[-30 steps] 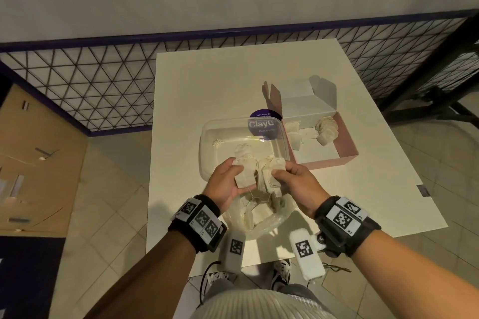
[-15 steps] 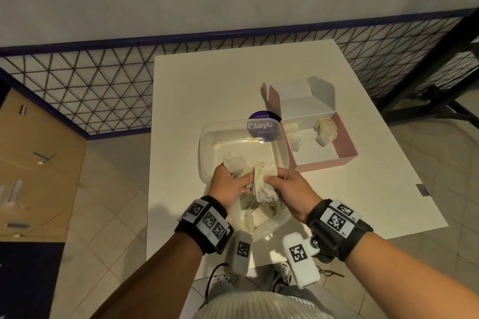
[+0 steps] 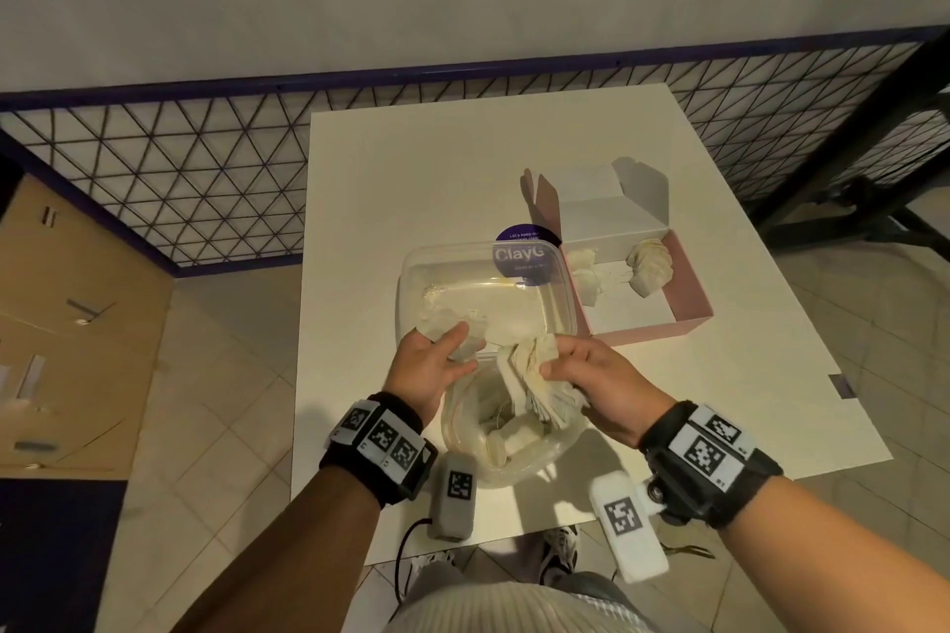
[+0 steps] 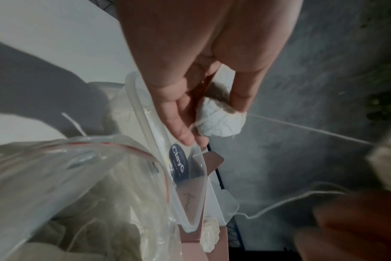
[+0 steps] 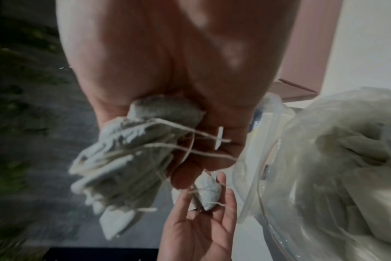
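Head: left hand (image 3: 429, 365) pinches 1 tea bag (image 3: 455, 326) over near-left corner of clear tub (image 3: 563, 296); right hand (image 3: 596, 380) grips bundle (image 3: 529, 375) just right, above plastic bag (image 3: 514, 447) at near edge of table (image 3: 411, 159).
Left wrist: fingers (image 4: 179, 123) curled on tea bag (image 4: 219, 121), clear tub (image 4: 143, 109) just beyond.
Right wrist: bundle (image 5: 127, 159) clenched, pointing toward left hand (image 5: 199, 229).

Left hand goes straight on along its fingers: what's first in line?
Most likely the clear container: the left hand, pinching a tea bag, points over its near rim toward the ClayG sticker. Height over the rim is unclear, so it may enter rather than hit the wall.
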Available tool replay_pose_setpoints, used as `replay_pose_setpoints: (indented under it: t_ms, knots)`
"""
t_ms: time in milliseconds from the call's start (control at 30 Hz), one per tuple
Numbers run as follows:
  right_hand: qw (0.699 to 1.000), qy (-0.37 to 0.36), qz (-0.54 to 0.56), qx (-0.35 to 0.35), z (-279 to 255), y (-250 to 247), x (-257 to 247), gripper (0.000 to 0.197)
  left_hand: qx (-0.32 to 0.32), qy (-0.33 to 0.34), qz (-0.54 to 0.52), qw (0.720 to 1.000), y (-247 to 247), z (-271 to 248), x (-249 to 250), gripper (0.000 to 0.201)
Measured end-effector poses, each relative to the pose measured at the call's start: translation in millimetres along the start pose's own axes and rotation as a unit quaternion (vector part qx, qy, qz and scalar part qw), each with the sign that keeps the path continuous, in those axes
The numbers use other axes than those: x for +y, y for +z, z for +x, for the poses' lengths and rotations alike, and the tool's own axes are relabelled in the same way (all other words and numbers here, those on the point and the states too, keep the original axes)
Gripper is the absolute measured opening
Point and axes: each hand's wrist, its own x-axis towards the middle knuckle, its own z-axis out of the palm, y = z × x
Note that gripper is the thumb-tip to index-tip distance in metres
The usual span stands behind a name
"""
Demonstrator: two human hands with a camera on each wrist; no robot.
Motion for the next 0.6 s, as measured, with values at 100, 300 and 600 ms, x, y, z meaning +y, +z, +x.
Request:
replay_pose_setpoints:
  t_ms: [100, 300, 600]
  knots:
    - [0.999, -0.003, -0.03, -0.039, -2.7, 5.8, -6.5, 0.022, 0.028, -0.003, -0.034, 0.999, -3.4, 3.3, 2.9, 0.034]
    - [0.997, -0.009, -0.065, -0.031, 7.9, 6.1, -3.1, 0.016, -0.007, 0.006, -0.021, 1.0, 10.4, -2.8, 8.9, 0.045]
    - [0.979, -0.058, -0.071, 0.181, 25.4, 1.3, 14.8, 0.016, -0.059, 0.002, 0.017, 0.998, 26.8, -12.6, 1.8, 0.028]
